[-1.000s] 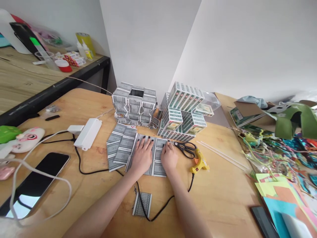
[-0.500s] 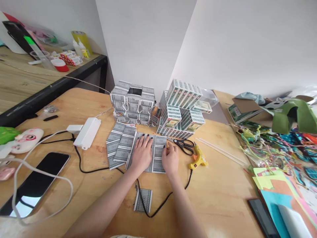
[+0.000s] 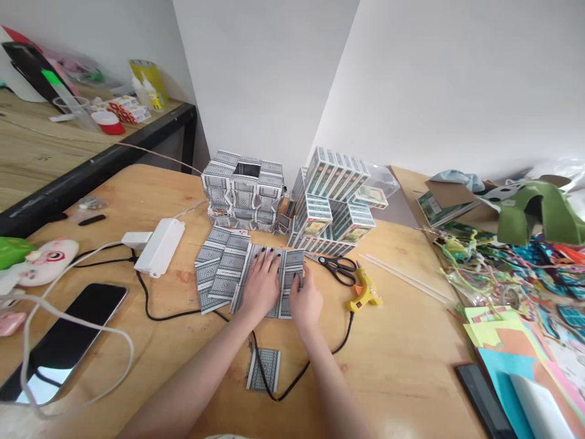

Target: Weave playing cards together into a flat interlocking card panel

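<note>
A flat panel of grey-patterned playing cards [image 3: 292,262] lies on the table in front of me. My left hand [image 3: 262,285] rests palm down on its middle, fingers stretched out. At the panel's right edge is my right hand [image 3: 306,302], its thumb on top of the cards and its index finger along the edge; the other fingers are curled and partly hidden. More joined card strips [image 3: 231,265] fan out left of the panel. A single card piece [image 3: 265,369] lies nearer me, under a black cable.
Behind stand a hollow card-built structure [image 3: 244,195] and stacked card boxes [image 3: 336,201]. Black scissors [image 3: 340,268] and a yellow glue gun [image 3: 364,292] lie right, beside clear glue sticks [image 3: 404,278]. A white power box [image 3: 159,247] and phone [image 3: 68,338] are left; coloured paper [image 3: 512,366] right.
My right hand has shifted slightly left, its thumb now further onto the panel and its index finger straighter along the edge. My left hand stays flat in place.
</note>
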Available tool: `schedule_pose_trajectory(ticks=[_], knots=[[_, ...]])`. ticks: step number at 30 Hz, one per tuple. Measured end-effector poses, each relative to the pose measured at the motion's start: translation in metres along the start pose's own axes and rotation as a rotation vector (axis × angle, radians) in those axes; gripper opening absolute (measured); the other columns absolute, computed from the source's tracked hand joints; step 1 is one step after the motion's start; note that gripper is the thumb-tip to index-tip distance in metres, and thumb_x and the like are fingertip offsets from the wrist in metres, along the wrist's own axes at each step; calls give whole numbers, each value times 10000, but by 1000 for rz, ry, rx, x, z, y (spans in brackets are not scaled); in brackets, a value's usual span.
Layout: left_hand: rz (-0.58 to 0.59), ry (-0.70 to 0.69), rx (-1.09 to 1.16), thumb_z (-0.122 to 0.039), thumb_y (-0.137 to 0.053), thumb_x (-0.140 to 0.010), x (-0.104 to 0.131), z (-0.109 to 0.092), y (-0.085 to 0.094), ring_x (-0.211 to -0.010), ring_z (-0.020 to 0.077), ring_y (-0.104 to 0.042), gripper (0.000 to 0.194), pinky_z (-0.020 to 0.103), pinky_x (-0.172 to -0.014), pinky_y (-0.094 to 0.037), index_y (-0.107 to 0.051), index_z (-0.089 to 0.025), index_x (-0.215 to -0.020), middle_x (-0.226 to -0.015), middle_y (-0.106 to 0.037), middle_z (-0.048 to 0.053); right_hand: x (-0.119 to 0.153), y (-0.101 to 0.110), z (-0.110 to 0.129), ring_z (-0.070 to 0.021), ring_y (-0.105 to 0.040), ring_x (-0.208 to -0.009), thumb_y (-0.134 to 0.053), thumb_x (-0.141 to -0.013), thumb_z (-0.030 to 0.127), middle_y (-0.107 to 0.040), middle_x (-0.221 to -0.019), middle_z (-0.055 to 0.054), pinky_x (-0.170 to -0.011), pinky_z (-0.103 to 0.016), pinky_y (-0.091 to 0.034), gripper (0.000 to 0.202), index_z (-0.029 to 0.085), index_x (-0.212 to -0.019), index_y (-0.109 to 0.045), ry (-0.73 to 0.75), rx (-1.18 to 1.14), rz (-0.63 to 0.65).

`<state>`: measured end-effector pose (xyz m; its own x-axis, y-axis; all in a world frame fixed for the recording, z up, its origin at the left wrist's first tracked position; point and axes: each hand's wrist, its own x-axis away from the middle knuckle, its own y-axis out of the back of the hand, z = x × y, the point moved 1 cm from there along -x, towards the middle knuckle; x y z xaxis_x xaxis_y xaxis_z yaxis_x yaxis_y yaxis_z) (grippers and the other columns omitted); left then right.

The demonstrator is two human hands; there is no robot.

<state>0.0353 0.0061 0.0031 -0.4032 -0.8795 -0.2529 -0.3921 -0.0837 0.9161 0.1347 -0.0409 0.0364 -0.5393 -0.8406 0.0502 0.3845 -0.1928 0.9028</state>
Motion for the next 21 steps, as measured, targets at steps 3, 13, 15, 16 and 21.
schedule_pose_trajectory(ticks=[3, 13, 15, 16, 21], knots=[[14, -2, -17, -160, -368, -858, -1, 0, 0, -1304, 281, -316, 403, 450, -1056, -288, -499, -128, -1238, -1362, -445, 121, 2, 6, 16, -211, -656, -646, -329, -902, 261, -691, -756, -79, -578, -276, -425, 388, 196, -1275, -413, 62, 132, 61], [93, -69, -74, -174, -401, -855, -1, 4, 3, -1306, 299, -307, 437, 464, -1042, -282, -458, -147, -1287, -1370, -430, 143, 6, 9, 50, -235, -675, -689, -335, -894, 201, -694, -799, -105, -612, -324, -456, 338, 206, -1224, -406, 115, 206, 176], [71, -71, -65, -201, -416, -852, 0, 3, 4, -1305, 301, -308, 430, 470, -1043, -271, -474, -183, -1278, -1366, -438, 131, 4, 13, 41, -241, -673, -690, -326, -897, 233, -692, -779, -96, -607, -326, -448, 336, 216, -1223, -405, 85, 158, 163], [55, -70, -61, -216, -423, -851, 0, 2, 4, -1305, 305, -306, 425, 475, -1044, -264, -483, -200, -1272, -1364, -442, 126, 3, 15, 34, -243, -671, -691, -319, -898, 248, -691, -768, -91, -601, -323, -443, 340, 220, -1226, -401, 68, 127, 156], [7, -61, -35, -260, -447, -844, 5, -6, 5, -1298, 316, -317, 406, 483, -1047, -251, -519, -253, -1244, -1374, -432, 105, -16, 20, -8, -229, -664, -777, -341, -889, 303, -693, -823, -94, -625, -286, -424, 302, 189, -1141, -462, 3, -26, 166]])
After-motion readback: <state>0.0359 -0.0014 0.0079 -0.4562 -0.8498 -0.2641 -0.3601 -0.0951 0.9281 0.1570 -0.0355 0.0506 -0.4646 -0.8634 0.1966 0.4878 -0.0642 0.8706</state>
